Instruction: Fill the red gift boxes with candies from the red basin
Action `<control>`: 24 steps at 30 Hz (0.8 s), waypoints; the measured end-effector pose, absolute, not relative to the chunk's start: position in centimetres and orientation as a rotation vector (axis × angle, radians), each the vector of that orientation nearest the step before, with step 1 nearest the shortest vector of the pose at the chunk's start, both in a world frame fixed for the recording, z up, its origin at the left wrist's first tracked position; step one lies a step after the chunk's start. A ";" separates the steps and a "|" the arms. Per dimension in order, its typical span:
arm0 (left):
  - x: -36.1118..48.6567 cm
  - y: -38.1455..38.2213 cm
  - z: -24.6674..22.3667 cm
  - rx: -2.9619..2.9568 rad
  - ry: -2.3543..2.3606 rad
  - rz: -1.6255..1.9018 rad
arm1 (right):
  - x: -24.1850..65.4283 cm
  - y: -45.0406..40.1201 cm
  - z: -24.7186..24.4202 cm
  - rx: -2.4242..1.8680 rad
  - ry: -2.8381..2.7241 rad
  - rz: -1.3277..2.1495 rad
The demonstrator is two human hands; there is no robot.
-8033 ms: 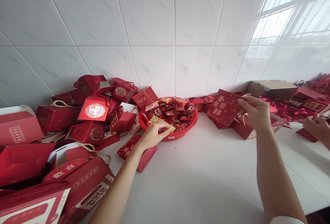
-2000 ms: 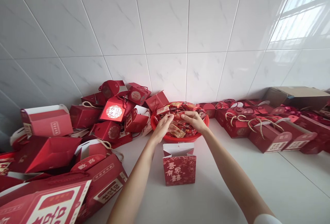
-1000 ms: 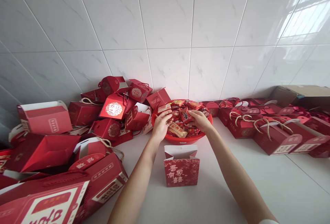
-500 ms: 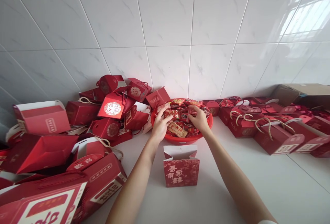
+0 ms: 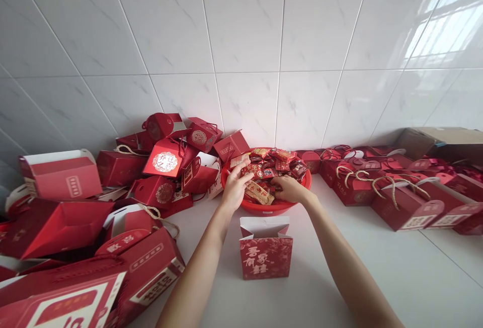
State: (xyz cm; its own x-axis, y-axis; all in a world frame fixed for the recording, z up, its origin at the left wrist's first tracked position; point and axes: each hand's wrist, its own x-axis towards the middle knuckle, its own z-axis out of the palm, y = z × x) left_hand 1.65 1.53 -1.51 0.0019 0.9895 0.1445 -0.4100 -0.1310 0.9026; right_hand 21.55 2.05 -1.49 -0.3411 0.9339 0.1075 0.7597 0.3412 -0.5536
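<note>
A red plastic basin (image 5: 268, 209) holds a heap of wrapped snacks in red and gold packets. At its left side, the fingers and thumb of my left hand (image 5: 234, 189) are bent around the edge of a red snack packet (image 5: 255, 169). My right hand (image 5: 291, 189) reaches into the right part of the heap with curled fingers; its fingertips are partly hidden, and I cannot see what is between them. A tan snack packet (image 5: 259, 193) lies between the hands. In front of the basin, an upright red gift box (image 5: 266, 258) with white characters has its top open.
Several red gift boxes (image 5: 162, 157) are piled on the left, some tipped over. More red boxes with rope handles (image 5: 405, 205) stand in rows on the right, beside a brown cardboard box (image 5: 445, 137). A white tiled wall (image 5: 247, 101) rises behind the table (image 5: 324, 277).
My right hand has moved down and nearer, going lower into the snack heap. My left hand stays at the basin's left side. The view has tilted slightly up.
</note>
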 end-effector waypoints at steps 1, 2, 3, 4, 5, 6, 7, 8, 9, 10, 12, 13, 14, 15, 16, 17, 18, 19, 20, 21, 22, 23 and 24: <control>1.6 1.5 -1.5 1.009 0.797 1.461 | 21.5 2.1 -1.6 -1.474 -2.177 0.606; 1.6 1.5 -1.6 1.014 0.798 1.464 | 21.6 2.2 -1.7 -1.456 -2.143 0.640; 1.6 1.5 -1.6 1.020 0.800 1.467 | 21.7 2.3 -1.7 -1.434 -2.097 0.678; 1.6 1.5 -1.7 1.025 0.802 1.471 | 21.9 2.5 -1.7 -1.411 -2.040 0.713; 1.6 1.6 -1.7 1.032 0.805 1.477 | 22.1 2.6 -1.7 -1.384 -1.974 0.746; 1.6 1.7 -1.8 1.043 0.810 1.483 | 22.3 2.7 -1.7 -1.352 -1.903 0.776; 1.6 1.7 -1.9 1.065 0.821 1.485 | 22.5 2.8 -1.6 -1.316 -1.832 0.803; 1.6 1.8 -2.0 1.096 0.837 1.482 | 22.6 2.8 -1.6 -1.275 -1.764 0.828; 1.6 1.9 -2.1 1.130 0.857 1.473 | 22.7 2.8 -1.5 -1.234 -1.700 0.854; 1.6 2.0 -2.2 1.165 0.875 1.461 | 22.7 2.9 -1.4 -1.194 -1.640 0.878; 1.7 2.0 -2.2 1.222 0.903 1.441 | 22.7 2.9 -1.3 -1.125 -1.526 0.914; 1.7 2.0 -2.2 1.242 0.911 1.438 | 22.5 2.8 -1.3 -1.100 -1.477 0.925; 1.8 1.9 -2.1 1.260 0.918 1.436 | 22.4 2.8 -1.2 -1.080 -1.440 0.934; 1.9 1.7 -2.1 1.283 0.927 1.433 | 22.1 2.7 -1.2 -1.059 -1.404 0.953; 1.9 1.6 -2.0 1.306 0.938 1.430 | 21.9 2.6 -1.1 -1.034 -1.363 0.988; 2.0 1.5 -1.8 1.328 0.949 1.425 | 21.7 2.5 -1.1 -1.007 -1.320 1.033; 2.1 1.3 -1.8 1.349 0.960 1.419 | 21.4 2.3 -1.0 -0.980 -1.276 1.078; 2.1 1.2 -1.7 1.367 0.971 1.414 | 21.1 2.2 -1.0 -0.958 -1.238 1.118; 2.1 1.2 -1.6 1.383 0.983 1.409 | 20.8 2.1 -1.0 -0.942 -1.208 1.147; 2.2 1.1 -1.6 1.395 0.994 1.407 | 20.5 1.9 -1.0 -0.935 -1.194 1.162; 2.2 1.1 -1.6 1.405 1.006 1.409 | 20.3 1.8 -0.9 -0.934 -1.194 1.164; 2.2 1.1 -1.6 1.411 1.018 1.413 | 20.1 1.7 -0.9 -0.933 -1.198 1.165; 2.2 1.1 -1.7 1.415 1.029 1.419 | 19.9 1.6 -0.8 -0.929 -1.198 1.170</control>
State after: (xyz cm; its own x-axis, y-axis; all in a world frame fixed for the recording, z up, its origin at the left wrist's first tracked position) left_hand 2.20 1.13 -1.67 0.0130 0.9568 0.2905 -0.0216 -0.2902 0.9567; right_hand 19.94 1.63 -0.84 -0.0229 0.9810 0.1926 -0.1696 0.1861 -0.9678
